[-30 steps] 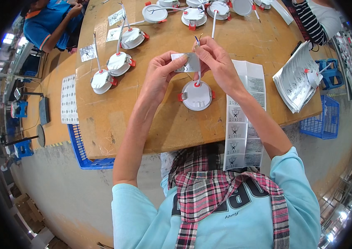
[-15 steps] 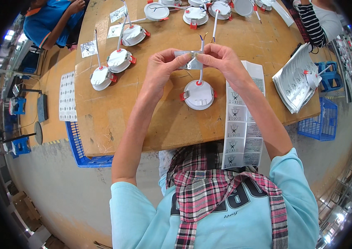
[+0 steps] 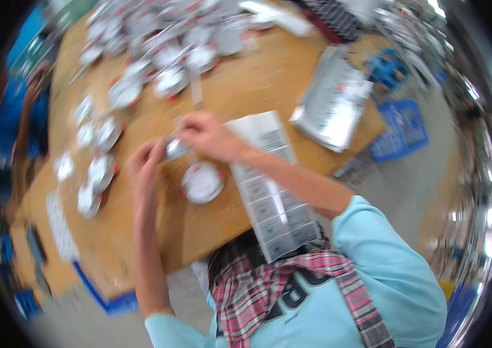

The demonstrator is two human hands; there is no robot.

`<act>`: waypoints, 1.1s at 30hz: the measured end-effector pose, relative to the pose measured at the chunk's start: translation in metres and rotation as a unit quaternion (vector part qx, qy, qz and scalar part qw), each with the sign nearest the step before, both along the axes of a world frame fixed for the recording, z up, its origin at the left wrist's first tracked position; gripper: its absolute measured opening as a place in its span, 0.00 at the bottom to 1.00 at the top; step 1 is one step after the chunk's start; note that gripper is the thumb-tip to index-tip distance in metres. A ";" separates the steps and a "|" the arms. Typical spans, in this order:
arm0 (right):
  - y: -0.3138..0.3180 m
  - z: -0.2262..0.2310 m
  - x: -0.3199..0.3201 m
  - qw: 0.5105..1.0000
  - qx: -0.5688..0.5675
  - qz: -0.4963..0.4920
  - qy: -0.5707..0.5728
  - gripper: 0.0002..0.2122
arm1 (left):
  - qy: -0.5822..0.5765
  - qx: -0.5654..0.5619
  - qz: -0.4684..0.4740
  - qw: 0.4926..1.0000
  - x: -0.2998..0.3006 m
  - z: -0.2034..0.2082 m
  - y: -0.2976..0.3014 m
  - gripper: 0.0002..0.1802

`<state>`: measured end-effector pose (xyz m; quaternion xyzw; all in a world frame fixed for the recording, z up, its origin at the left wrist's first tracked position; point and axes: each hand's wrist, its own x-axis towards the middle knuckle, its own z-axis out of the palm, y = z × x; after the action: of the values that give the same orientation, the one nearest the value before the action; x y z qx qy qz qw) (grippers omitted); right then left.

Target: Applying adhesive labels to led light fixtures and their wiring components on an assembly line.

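- Small silvery label (image 3: 176, 148) sits up between the two hands, above the table (image 3: 231, 217) and just beyond a round white lamp (image 3: 203, 183); a short pale stretch of cord (image 3: 192, 157) shows between label and lamp.
- Main risk, as I judge it: label goes on crooked or creased, if its two ends meet unevenly round the cord.
- Also possible: glue catches a fingertip and lifts an edge, should the hands part too quickly.
- A tug on the cord could tip or drag the lamp, which no hand is steadying.
- Right hand (image 3: 202, 137): fingers curled in tight, seemingly pinching the label's right side; whether they take in cord too, I cannot tell.
- Left hand (image 3: 146, 160): thumb and finger close together at the label's left edge; too blurred to tell pinch from light touch.
- Label sheet (image 3: 269, 194) lies under the right forearm, hanging past the table edge; an elbow could sweep it off.
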<state>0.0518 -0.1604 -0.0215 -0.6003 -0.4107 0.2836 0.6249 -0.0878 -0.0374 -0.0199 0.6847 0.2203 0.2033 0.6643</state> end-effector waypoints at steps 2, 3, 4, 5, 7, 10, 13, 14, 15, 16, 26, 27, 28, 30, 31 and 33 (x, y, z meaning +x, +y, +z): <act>0.004 0.008 -0.008 0.999 -0.038 0.008 0.010 0.08 | -0.027 -0.003 -0.002 1.000 -0.007 -0.012 0.009 0.13; 0.007 0.006 -0.008 0.998 -0.054 -0.002 -0.021 0.09 | -0.044 -0.013 -0.004 0.999 -0.009 -0.011 0.009 0.12; 0.007 0.009 -0.008 0.997 -0.067 0.003 -0.030 0.10 | -0.038 -0.007 0.019 0.999 -0.010 -0.014 0.011 0.11; 0.009 0.007 -0.009 0.997 -0.060 -0.009 -0.043 0.11 | -0.038 0.004 0.002 0.999 -0.012 -0.011 0.013 0.11; 0.004 0.018 -0.013 0.998 -0.050 -0.015 -0.028 0.11 | -0.043 -0.015 0.039 0.998 -0.011 -0.004 0.005 0.11; -0.002 0.020 -0.010 0.998 -0.044 -0.041 -0.030 0.11 | -0.059 -0.021 0.007 0.998 -0.016 -0.018 0.023 0.10; -0.011 0.013 0.007 0.995 -0.011 -0.100 0.011 0.11 | -0.073 -0.060 0.090 0.991 -0.031 -0.030 0.055 0.11; -0.014 0.013 0.010 0.992 0.009 -0.114 0.053 0.11 | -0.075 -0.057 0.078 0.993 -0.033 -0.035 0.060 0.11; -0.018 0.014 0.011 0.991 0.015 -0.126 0.052 0.11 | -0.103 -0.070 0.074 0.990 -0.032 -0.040 0.064 0.12; -0.019 0.017 0.006 0.993 0.012 -0.115 0.018 0.11 | -0.128 -0.083 0.074 0.985 -0.032 -0.042 0.066 0.14; 0.010 -0.004 -0.013 0.993 0.059 -0.079 -0.068 0.10 | -0.027 -0.035 -0.013 0.999 -0.015 0.011 0.005 0.11; 0.009 -0.014 -0.007 0.985 0.116 -0.106 -0.074 0.09 | -0.022 -0.041 0.007 0.999 -0.009 0.002 0.006 0.10; -0.005 -0.025 0.013 0.987 0.072 -0.097 -0.103 0.09 | -0.019 -0.038 -0.014 0.999 0.013 0.000 -0.007 0.09; -0.014 -0.014 0.012 0.998 -0.009 -0.011 -0.065 0.07 | -0.017 -0.001 -0.022 1.000 0.005 -0.012 0.001 0.09; -0.018 -0.011 0.013 0.999 -0.036 -0.004 -0.032 0.07 | 0.004 0.020 -0.011 1.000 0.008 -0.009 -0.002 0.09; -0.019 0.008 0.004 0.995 -0.094 0.005 -0.045 0.10 | -0.009 0.003 -0.012 1.000 -0.001 0.003 -0.003 0.10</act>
<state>0.0558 -0.1790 -0.0133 -0.6665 -0.4126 0.2970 0.5452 -0.0889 -0.0407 -0.0166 0.6875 0.2058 0.2025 0.6664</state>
